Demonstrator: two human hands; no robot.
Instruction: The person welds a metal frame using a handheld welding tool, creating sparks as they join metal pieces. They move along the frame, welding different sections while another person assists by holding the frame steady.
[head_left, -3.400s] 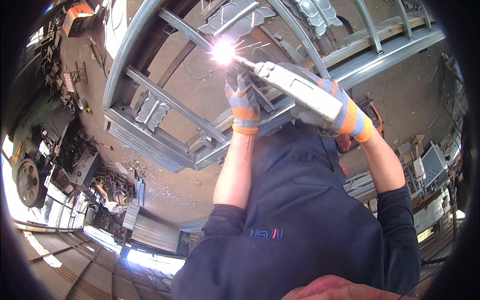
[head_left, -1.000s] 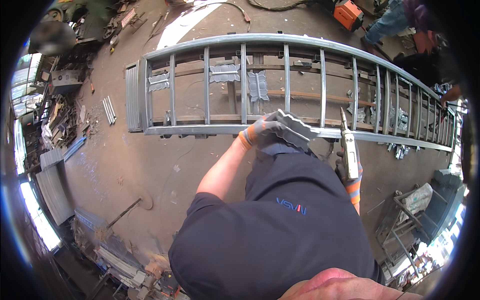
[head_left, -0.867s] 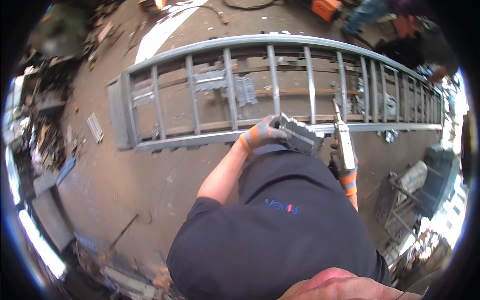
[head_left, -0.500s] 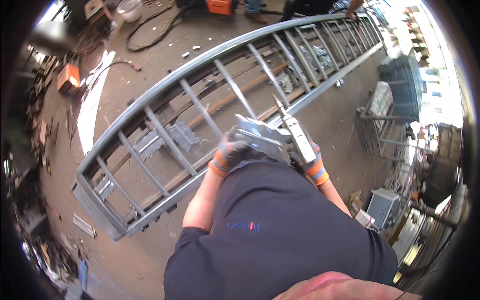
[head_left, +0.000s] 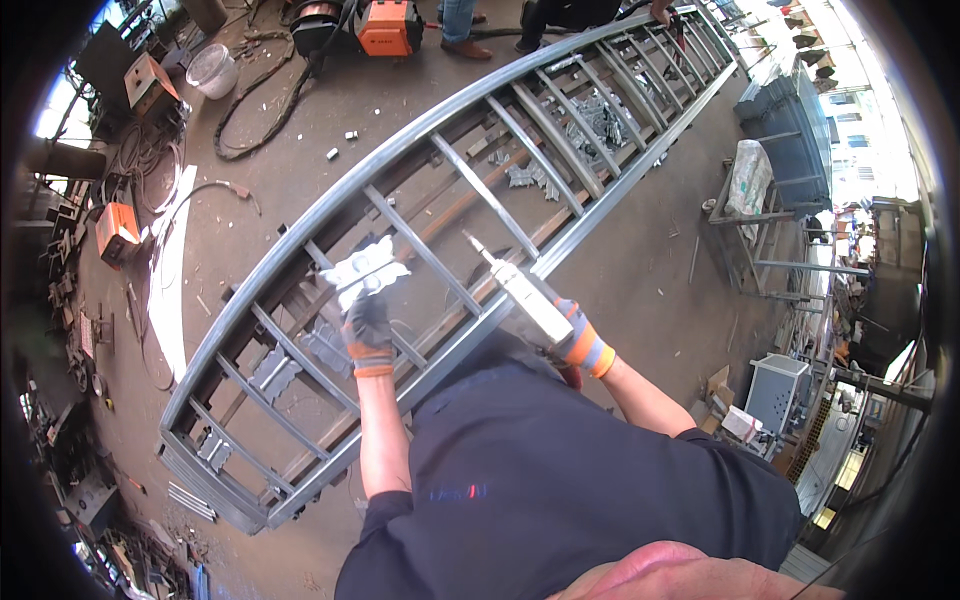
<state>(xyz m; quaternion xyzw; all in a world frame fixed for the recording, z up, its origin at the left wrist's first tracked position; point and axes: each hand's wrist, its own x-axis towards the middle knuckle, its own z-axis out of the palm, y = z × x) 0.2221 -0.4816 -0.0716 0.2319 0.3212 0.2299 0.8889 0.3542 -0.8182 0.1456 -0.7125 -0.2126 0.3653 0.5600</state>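
My left hand (head_left: pixel 368 335), in a grey glove with an orange cuff, is closed on a shiny metal plate (head_left: pixel 366 270) with notched edges. It holds the plate over the crossbars of a long, ladder-like metal frame (head_left: pixel 470 185). In my gloved right hand (head_left: pixel 582 338) is a caulking gun with a white tube (head_left: pixel 535 303). Its thin nozzle points up and left over the frame's near rail. Similar notched plates (head_left: pixel 272 373) sit along the crossbars to the left of my left hand.
More loose metal plates (head_left: pixel 598 125) lie within the frame's far half. At the far end is another person's hand (head_left: pixel 662 12). An orange machine (head_left: pixel 388 28), cables and a white bucket (head_left: pixel 212 72) stand beyond. A metal rack (head_left: pixel 765 240) is at the right.
My left hand has moved left and away from my body with the plate, out over the frame. My right hand has shifted left with the caulking gun, whose nozzle now leans further left.
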